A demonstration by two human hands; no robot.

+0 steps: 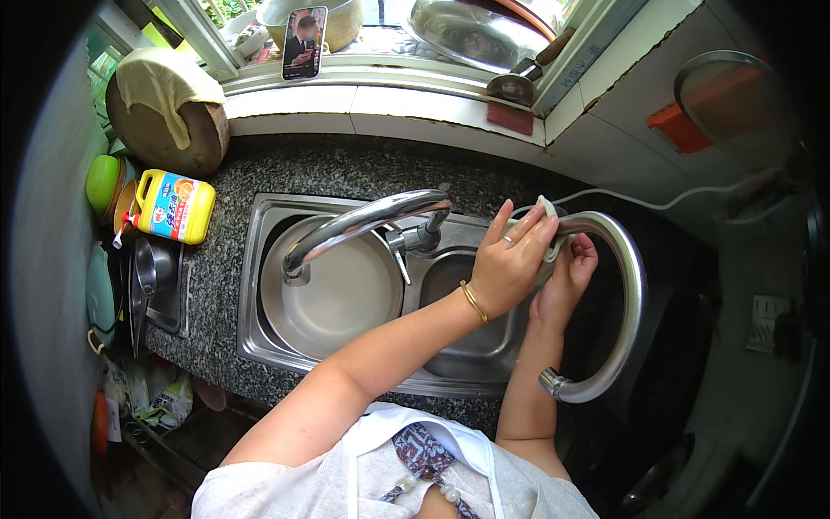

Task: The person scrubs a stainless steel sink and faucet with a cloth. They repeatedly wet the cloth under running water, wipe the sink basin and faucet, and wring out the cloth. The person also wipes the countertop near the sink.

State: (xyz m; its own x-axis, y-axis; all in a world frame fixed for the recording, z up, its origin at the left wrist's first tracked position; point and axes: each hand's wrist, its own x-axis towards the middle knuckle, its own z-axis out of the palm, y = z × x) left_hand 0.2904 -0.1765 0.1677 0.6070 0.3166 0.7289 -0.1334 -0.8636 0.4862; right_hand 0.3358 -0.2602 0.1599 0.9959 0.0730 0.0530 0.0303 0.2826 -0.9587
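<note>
My left hand [513, 259], with a ring and a gold bangle, presses a pale cloth [548, 224] around the base end of a thick curved metal faucet [632, 279] at the right. Close beside it, my right hand [565, 279] has curled fingers at the lower side of the same cloth; part of its grip is hidden. Below my hands lies the smaller sink basin [447, 355]. A large round metal basin [337, 305] with cloudy water stands in the left sink bowl, under a chrome faucet [369, 217] with a lever.
Left of the sink, a yellow detergent jug [202, 211] stands on the speckled stone counter [217, 279]. Behind it leans a round wooden board [146, 133] with a draped cloth. A phone [303, 44] rests at the window sill. A white cable [622, 194] runs along the right wall.
</note>
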